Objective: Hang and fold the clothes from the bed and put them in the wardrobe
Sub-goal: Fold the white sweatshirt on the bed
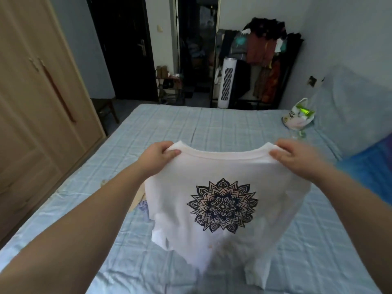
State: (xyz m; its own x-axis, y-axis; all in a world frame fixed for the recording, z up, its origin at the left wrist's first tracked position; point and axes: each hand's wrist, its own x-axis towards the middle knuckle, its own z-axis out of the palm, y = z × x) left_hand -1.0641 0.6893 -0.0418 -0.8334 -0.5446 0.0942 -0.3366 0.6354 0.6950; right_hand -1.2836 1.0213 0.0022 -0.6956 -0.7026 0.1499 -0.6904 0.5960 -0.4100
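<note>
A person's left hand [158, 154] and right hand [293, 155] each hold a closed grip on a shoulder of a white T-shirt [222, 209] with a dark mandala print, holding it up over a bed [169, 124] with a pale blue cover. The shirt hangs spread between the hands, its hem trailing on the bed. This looks like the start of folding; next it likely needs laying flat, print down, with the closed wardrobe [31, 92] waiting at left.

A white T-shirt [212, 166] carries a dark navy mandala print [222, 205], its petals shaded pale pink and grey, against a bedsheet [212, 124] checked in pale blue. The wardrobe doors [31, 102] are beige, the tower fan [227, 81] white, the hanging garments [261, 49] rust-red, orange and black, and the plastic bag [298, 116] white with bright green markings and dark lettering.
</note>
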